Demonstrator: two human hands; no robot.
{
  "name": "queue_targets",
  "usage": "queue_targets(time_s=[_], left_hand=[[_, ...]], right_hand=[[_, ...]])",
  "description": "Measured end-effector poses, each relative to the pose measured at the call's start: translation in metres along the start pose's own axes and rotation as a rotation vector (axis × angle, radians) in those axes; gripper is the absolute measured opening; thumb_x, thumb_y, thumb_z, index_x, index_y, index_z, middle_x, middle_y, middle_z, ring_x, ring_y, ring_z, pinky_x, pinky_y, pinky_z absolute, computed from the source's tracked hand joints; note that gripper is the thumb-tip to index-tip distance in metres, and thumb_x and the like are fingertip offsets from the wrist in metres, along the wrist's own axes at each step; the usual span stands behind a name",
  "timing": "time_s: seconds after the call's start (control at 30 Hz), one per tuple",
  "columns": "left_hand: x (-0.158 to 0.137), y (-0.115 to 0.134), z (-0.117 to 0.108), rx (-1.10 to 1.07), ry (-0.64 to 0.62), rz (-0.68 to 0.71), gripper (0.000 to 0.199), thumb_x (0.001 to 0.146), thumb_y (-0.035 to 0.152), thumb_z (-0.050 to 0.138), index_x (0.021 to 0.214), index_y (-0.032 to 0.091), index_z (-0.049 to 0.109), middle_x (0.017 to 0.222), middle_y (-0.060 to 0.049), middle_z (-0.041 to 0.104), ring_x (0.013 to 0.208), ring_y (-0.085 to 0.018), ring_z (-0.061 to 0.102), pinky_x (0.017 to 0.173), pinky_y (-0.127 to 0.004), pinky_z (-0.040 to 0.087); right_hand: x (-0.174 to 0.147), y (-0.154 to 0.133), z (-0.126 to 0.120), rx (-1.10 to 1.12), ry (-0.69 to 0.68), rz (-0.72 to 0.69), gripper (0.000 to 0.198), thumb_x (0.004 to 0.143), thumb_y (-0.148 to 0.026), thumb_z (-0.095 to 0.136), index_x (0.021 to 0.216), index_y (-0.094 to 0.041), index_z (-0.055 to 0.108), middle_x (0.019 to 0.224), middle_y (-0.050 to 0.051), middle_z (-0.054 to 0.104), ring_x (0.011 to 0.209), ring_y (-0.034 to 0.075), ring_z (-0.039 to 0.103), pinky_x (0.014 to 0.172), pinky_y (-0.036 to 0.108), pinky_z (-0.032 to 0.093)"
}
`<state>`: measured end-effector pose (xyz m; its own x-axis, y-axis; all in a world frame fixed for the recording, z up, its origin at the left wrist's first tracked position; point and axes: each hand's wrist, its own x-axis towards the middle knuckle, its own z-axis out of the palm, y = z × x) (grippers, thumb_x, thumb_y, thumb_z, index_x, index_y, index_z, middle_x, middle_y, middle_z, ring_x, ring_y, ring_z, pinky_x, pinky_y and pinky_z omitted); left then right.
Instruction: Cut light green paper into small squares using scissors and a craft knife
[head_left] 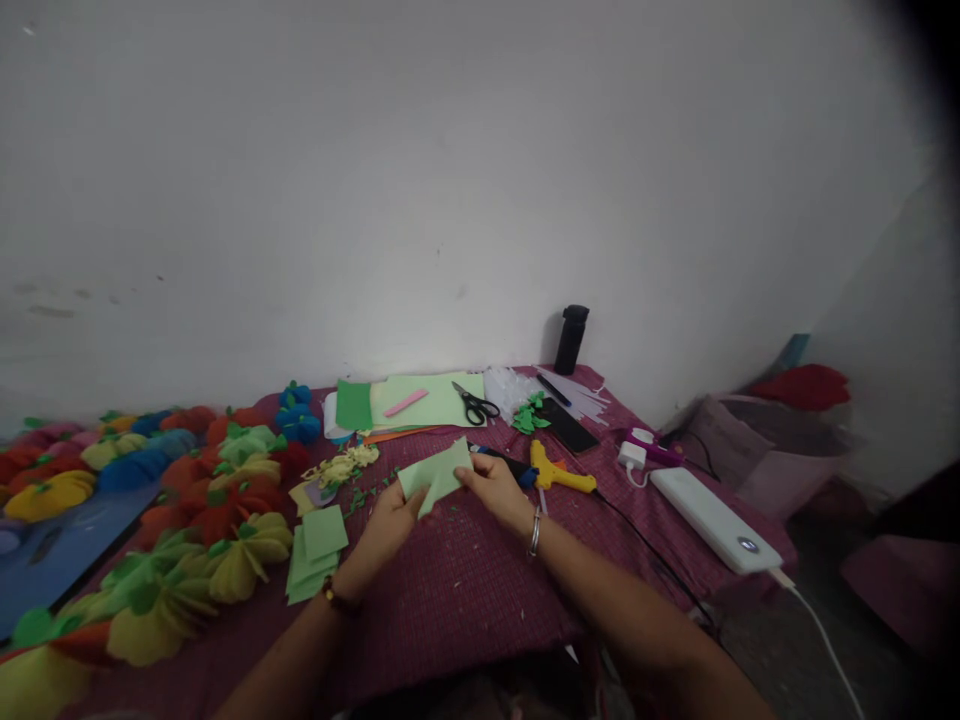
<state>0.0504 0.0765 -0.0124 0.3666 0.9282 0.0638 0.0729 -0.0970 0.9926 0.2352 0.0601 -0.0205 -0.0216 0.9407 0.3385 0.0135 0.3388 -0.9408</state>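
Between my two hands a pale green piece of paper (437, 474) is held up over the cloth-covered table. My left hand (395, 518) pinches its lower left part, and my right hand (493, 488) grips its right edge with thumb and fingers. Left of my left wrist lies a small stack of pale green paper squares (318, 545). Just beyond my right hand rests a yellow glue gun (559, 472) with a dark blue part. Behind the held paper, black-handled scissors (475, 402) lie on green sheets (435, 398), beside a pink strip (406, 402).
Many colourful paper pumpkins (232, 520) cover the left side. Cream scraps (341, 464) and green bits lie near the middle. Green leaf cutouts (530, 413), a phone (568, 426), a black bottle (571, 340) and a white power bank (712, 518) with cables stand or lie right.
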Motion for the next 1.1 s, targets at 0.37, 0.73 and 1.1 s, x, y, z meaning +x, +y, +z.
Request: queue_targets(time_s=[0.37, 0.73, 1.1], left_hand=[[-0.009, 0.014, -0.002, -0.418, 0.023, -0.089, 0.044, 0.072, 0.034, 0.070, 0.112, 0.023, 0.054, 0.127, -0.009, 0.055, 0.107, -0.023, 0.059, 0.083, -0.034, 0.051], [-0.005, 0.005, -0.005, -0.223, 0.042, -0.059, 0.035, 0.070, 0.035, 0.068, 0.097, 0.013, 0.069, 0.075, -0.005, 0.072, 0.072, -0.020, 0.065, 0.066, -0.029, 0.049], [-0.007, 0.012, -0.006, 0.084, 0.032, 0.181, 0.028, 0.064, 0.032, 0.071, 0.088, 0.018, 0.074, 0.093, -0.007, 0.071, 0.085, -0.024, 0.064, 0.076, -0.034, 0.050]], right_hand=[[0.003, 0.001, 0.000, -0.037, 0.270, -0.056, 0.027, 0.078, -0.040, 0.057, 0.080, -0.014, 0.064, 0.071, 0.001, 0.059, 0.066, 0.014, 0.050, 0.063, 0.025, 0.042], [-0.002, -0.005, 0.005, 0.028, -0.003, -0.123, 0.030, 0.068, -0.030, 0.073, 0.096, -0.022, 0.066, 0.105, 0.004, 0.058, 0.097, 0.017, 0.056, 0.087, 0.031, 0.044], [-0.003, -0.011, -0.005, 0.045, -0.082, -0.020, 0.024, 0.066, -0.037, 0.075, 0.080, -0.018, 0.072, 0.083, 0.003, 0.066, 0.076, 0.016, 0.059, 0.073, 0.029, 0.048]])
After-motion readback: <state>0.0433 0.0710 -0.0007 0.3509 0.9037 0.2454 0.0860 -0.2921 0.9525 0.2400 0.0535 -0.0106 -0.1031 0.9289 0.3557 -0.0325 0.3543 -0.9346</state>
